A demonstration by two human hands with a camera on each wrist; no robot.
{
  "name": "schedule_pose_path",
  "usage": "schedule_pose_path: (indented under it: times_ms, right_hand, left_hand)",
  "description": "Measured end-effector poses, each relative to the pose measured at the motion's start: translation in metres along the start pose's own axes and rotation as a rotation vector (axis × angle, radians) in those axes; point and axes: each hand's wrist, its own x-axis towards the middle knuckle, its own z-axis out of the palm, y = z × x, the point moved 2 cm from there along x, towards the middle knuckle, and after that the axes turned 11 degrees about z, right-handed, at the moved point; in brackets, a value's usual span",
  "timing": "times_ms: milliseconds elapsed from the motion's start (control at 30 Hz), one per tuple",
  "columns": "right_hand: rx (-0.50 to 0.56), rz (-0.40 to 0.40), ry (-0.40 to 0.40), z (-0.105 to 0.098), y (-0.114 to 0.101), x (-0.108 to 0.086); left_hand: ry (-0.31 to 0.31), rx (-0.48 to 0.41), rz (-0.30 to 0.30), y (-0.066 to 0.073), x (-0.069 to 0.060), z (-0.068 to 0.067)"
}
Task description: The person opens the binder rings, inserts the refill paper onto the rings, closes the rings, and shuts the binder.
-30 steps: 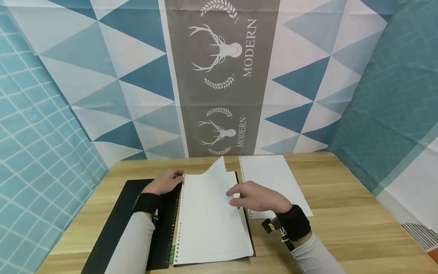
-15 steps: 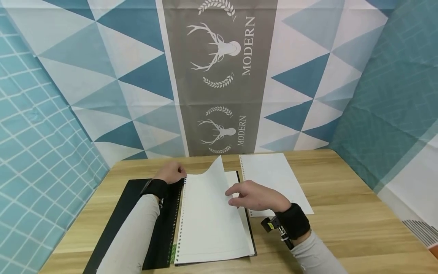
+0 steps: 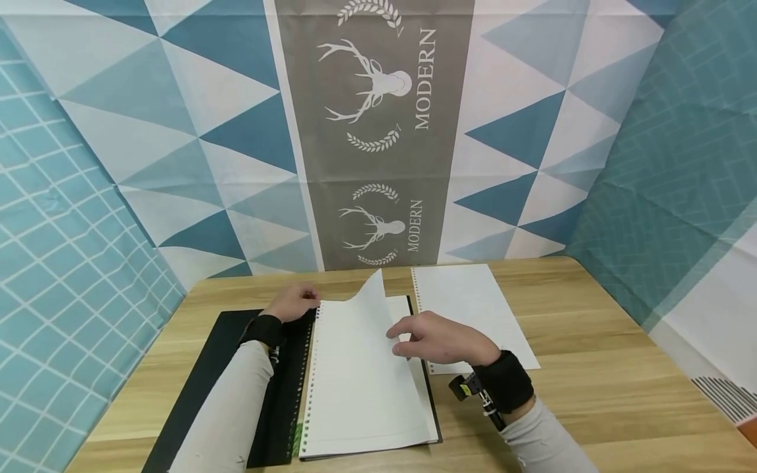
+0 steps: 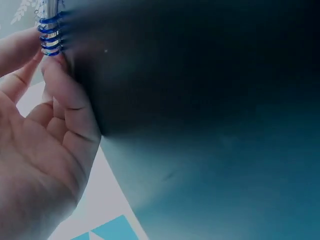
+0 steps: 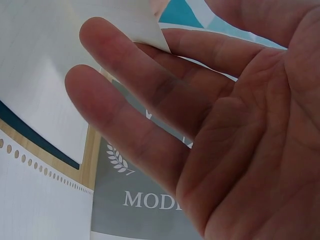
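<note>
An opened notebook with a black cover (image 3: 284,394) and a stack of white punched pages (image 3: 361,381) lies in the head view. My left hand (image 3: 294,301) is at the far end of the punched edge. In the left wrist view its thumb and finger pinch the end of a blue spiral coil (image 4: 50,37), while the other fingers curl in. My right hand (image 3: 440,338) hovers at the right side of the pages, beside a lifted page corner (image 3: 372,292). Extended fingers (image 5: 95,95) show in the right wrist view, touching or just under that page; I cannot tell which.
A loose punched sheet (image 3: 473,302) lies on the wooden table (image 3: 591,368) to the right of the notebook, partly under the right hand. A green strip (image 3: 298,439) shows near the spine. Patterned cloth (image 3: 378,164) hangs behind the table.
My left hand has shifted slightly right toward the far end of the punched edge and its wrist has turned. The right hand and the lifted page stay nearly still.
</note>
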Motion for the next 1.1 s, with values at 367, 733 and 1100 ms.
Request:
schedule_pose_path:
  times_ms: [367, 733, 1100]
  right_hand:
    - [0.004, -0.017, -0.006, -0.001, 0.001, -0.001]
    - [0.0, -0.014, -0.003, -0.001, 0.001, -0.001]
    - [0.0, -0.027, -0.002, -0.003, 0.001, -0.002]
  left_hand:
    - [-0.073, -0.081, -0.039, -0.003, -0.004, -0.001]
    - [-0.081, -0.121, -0.067, -0.004, -0.009, -0.003]
    - [-0.055, -0.127, -0.015, 0.004, -0.006, 0.001]
